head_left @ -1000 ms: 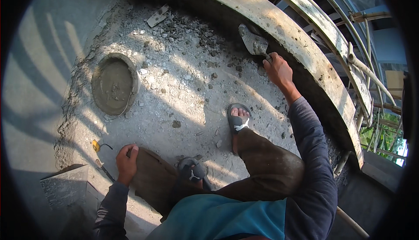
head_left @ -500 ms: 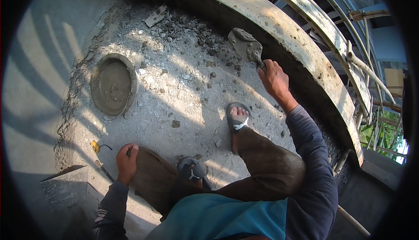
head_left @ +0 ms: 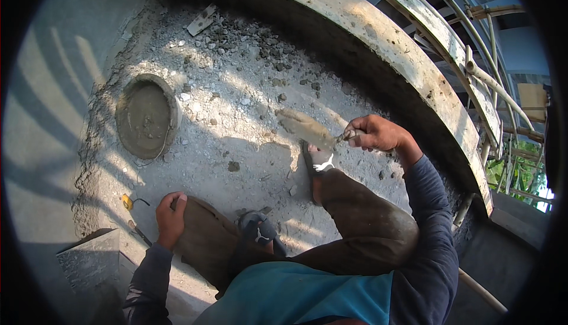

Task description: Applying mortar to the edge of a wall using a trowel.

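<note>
My right hand (head_left: pixel 384 135) is closed round the handle of a trowel (head_left: pixel 343 137). The trowel's blade points left, with wet grey mortar (head_left: pixel 305 127) on it, above my right sandal (head_left: pixel 319 160); motion blurs it a little. My left hand (head_left: pixel 171 218) lies against my left knee with its fingers curled in, and what is inside them, if anything, is hidden. To the left, a round bucket (head_left: pixel 173 125) holds wet mortar (head_left: pixel 147 118).
A curved concrete ledge (head_left: pixel 367 20) bounds the rubble-strewn floor (head_left: pixel 236 106) on the far right. A yellow tape measure (head_left: pixel 127 201) and a dark-handled tool (head_left: pixel 139 231) lie beside my left hand. A flat piece (head_left: pixel 202 20) rests at the back. Bamboo poles (head_left: pixel 500 91) stand beyond the ledge.
My right hand has drawn the mortar-laden trowel back from beside the ledge, toward me, and turned its blade to the left. My left hand stays at the knee.
</note>
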Tool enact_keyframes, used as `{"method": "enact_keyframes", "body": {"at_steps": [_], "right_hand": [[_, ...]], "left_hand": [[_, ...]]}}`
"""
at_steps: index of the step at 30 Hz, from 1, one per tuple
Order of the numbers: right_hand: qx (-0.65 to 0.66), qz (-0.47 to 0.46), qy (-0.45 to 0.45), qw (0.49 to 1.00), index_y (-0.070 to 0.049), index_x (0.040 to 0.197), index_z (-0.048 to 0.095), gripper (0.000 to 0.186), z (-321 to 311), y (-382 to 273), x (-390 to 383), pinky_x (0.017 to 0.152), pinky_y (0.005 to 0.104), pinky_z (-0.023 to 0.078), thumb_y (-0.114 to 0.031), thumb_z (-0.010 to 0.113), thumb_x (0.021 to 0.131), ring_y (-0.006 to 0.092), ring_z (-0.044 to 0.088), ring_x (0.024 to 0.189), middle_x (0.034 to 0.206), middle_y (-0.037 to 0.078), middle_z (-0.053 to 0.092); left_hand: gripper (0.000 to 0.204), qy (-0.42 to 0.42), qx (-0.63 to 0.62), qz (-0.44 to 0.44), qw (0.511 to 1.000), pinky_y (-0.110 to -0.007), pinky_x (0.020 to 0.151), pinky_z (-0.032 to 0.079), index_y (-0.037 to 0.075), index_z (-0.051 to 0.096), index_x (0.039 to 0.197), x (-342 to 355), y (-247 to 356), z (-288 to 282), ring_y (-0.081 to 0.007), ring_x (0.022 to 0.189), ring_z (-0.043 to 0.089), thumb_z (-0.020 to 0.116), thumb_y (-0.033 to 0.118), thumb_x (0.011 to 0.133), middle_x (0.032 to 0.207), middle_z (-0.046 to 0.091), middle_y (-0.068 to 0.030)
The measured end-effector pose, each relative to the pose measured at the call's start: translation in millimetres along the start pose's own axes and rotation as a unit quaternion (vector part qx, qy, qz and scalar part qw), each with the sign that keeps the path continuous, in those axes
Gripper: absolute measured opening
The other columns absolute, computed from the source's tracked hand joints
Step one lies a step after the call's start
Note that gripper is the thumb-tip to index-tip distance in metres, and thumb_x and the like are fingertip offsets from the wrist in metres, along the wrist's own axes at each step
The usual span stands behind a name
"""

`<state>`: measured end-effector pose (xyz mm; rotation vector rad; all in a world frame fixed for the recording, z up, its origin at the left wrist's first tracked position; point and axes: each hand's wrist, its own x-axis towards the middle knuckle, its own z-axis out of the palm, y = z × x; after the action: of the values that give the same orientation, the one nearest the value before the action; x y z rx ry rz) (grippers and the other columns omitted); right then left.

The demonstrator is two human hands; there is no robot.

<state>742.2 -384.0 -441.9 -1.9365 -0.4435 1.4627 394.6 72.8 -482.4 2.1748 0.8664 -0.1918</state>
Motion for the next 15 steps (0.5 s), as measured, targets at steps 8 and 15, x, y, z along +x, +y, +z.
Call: {"method": "enact_keyframes", "body": {"at_steps": [8,15], "right_hand": [[0.051,0.041,0.258,0.964,-0.001,0.102,0.066,0.024,-9.6,26.1,-27.8,0.057,0.0276,0.048,-0.019,0.066,0.086,0.009,0.054,0.061,0.073,0.001,0.058],[-0.296,0.073,0.382,0.872,-0.007,0.113,0.064,0.04,-23.5,49.9,33.3,0.083,0.0451,0.052,-0.035,0.065,0.085,0.0351,0.066,0.1,0.104,0.016,0.069]], "left_hand": [[0.028,0.005,0.012,-0.005,1.0,-0.035,0.089,0.049,-0.002,0.069,0.103,-2.8,-2.8,-2.4,-0.026,0.095,0.067,0.067,0.023,0.091,0.1,0.072,-0.0153],[0.028,0.009,0.02,-0.007,1.0,-0.035,0.089,0.049,-0.002,0.07,0.103,-3.9,-8.6,-3.6,-0.0257,0.096,0.067,0.067,0.024,0.091,0.1,0.072,-0.0153]]}}
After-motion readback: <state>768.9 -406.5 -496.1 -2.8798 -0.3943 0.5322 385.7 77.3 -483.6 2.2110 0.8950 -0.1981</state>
